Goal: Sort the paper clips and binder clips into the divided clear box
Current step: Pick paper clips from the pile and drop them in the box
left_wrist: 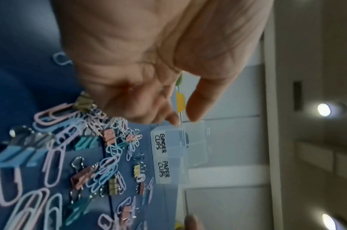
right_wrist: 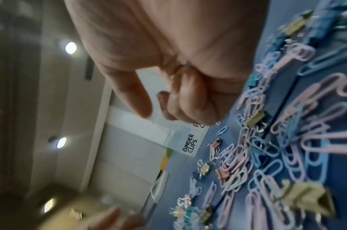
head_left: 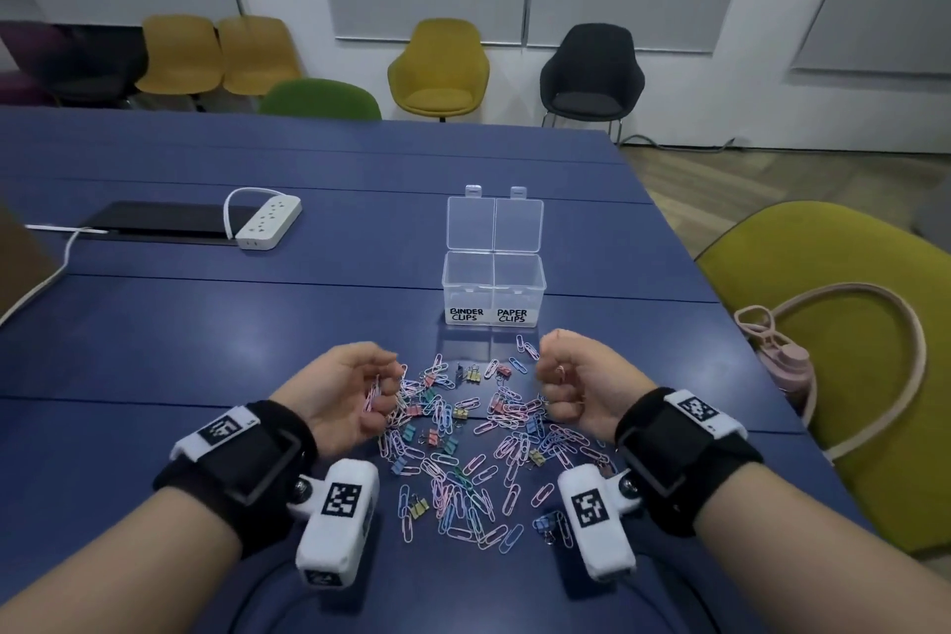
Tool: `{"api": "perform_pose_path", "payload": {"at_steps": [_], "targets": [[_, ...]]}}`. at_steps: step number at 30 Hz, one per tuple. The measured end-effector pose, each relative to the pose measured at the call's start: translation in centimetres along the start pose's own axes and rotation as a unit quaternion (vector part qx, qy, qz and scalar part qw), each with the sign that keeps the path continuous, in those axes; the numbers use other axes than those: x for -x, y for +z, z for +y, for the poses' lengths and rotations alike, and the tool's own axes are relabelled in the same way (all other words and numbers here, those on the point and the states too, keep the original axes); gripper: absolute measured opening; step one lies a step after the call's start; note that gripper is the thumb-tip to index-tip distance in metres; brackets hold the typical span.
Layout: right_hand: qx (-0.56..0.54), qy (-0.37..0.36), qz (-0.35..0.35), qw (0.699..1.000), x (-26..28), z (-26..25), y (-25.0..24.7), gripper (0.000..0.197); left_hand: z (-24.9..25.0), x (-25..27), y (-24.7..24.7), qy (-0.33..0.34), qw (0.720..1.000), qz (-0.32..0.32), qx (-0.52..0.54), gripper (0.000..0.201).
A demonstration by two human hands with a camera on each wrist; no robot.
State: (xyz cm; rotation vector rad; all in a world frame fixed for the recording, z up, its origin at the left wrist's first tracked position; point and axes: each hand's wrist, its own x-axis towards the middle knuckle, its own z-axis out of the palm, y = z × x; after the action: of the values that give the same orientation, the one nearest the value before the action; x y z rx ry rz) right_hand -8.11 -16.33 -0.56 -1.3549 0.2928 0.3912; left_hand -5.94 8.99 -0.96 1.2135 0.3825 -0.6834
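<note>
The box [head_left: 493, 288] stands open on the table [head_left: 154, 324] just beyond the pile [head_left: 463, 443], lid tipped back, label side facing the person: BINDER CLIPS on the left half, PAPER CLIPS on the right. Both halves look empty.

Paper clips and binder clips lie mixed in the pile between the two hands, pointing every way, many overlapping.

The left hand [head_left: 345, 391] is curled at the pile's left edge with pink paper clips [head_left: 371, 394] bunched in its fingers. The right hand [head_left: 571, 386] is a closed fist just clear of the pile's right edge; a thin wire loop shows between its fingers, so it seems to hold a clip, though which kind I cannot tell.

Paper clips are light, thin, slick wire and likely to hook into one another; they lie flat, so slide a fingertip under one rounded end and pinch across the long axis. Binder clips [head_left: 459, 414] are stiffer and blockier; pinch the coloured body across its flat sides, since the wire handles swing loose
</note>
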Motion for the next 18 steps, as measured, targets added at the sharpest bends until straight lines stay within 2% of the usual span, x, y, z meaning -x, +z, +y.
{"api": "perform_pose_path", "payload": {"at_steps": [1, 2, 3, 4, 6, 7, 8, 9, 12, 15, 18], "targets": [[0.115, -0.004, 0.005, 0.993, -0.2, -0.2, 0.4, 0.029, 0.0, -0.3, 0.3, 0.002, 0.999, 0.004, -0.052, 0.021], [0.254, -0.014, -0.002, 0.967, -0.2, -0.4, 0.9, 0.027, -0.1, -0.5, 0.8, 0.013, 0.993, 0.012, -0.120, 0.026], [0.388, -0.029, -0.017, 0.921, -0.3, -0.6, 1.5, 0.023, -0.1, -0.6, 1.4, 0.030, 0.977, 0.023, -0.210, 0.028], [0.500, -0.049, -0.035, 0.864, -0.4, -0.7, 2.0, 0.019, -0.2, -0.6, 2.1, 0.047, 0.947, 0.033, -0.317, 0.028], [0.641, -0.082, -0.052, 0.762, -0.5, -0.7, 2.9, 0.007, -0.2, -0.9, 3.1, 0.088, 0.842, 0.074, -0.527, 0.029], [0.683, -0.087, -0.045, 0.723, -0.5, -0.7, 3.3, 0.008, 0.0, -1.1, 3.7, 0.104, 0.790, 0.092, -0.597, 0.030], [0.716, -0.088, -0.035, 0.692, -0.6, -0.7, 3.6, 0.011, 0.0, -1.3, 4.1, 0.109, 0.751, 0.105, -0.643, 0.031], [0.738, -0.087, -0.026, 0.669, -0.7, -0.7, 3.8, 0.014, 0.0, -1.6, 4.5, 0.105, 0.725, 0.114, -0.671, 0.032], [0.767, -0.070, -0.022, 0.637, -0.7, -0.5, 4.3, 0.015, -0.3, -2.3, 5.5, 0.076, 0.687, 0.111, -0.714, 0.032], [0.769, -0.071, -0.024, 0.635, -0.7, 0.0, 4.5, 0.009, -0.5, -2.7, 5.9, 0.070, 0.670, 0.109, -0.731, 0.024], [0.777, -0.080, -0.039, 0.624, -0.6, 0.3, 4.3, 0.014, -0.7, -2.9, 6.0, 0.071, 0.650, 0.107, -0.749, 0.019]]}}
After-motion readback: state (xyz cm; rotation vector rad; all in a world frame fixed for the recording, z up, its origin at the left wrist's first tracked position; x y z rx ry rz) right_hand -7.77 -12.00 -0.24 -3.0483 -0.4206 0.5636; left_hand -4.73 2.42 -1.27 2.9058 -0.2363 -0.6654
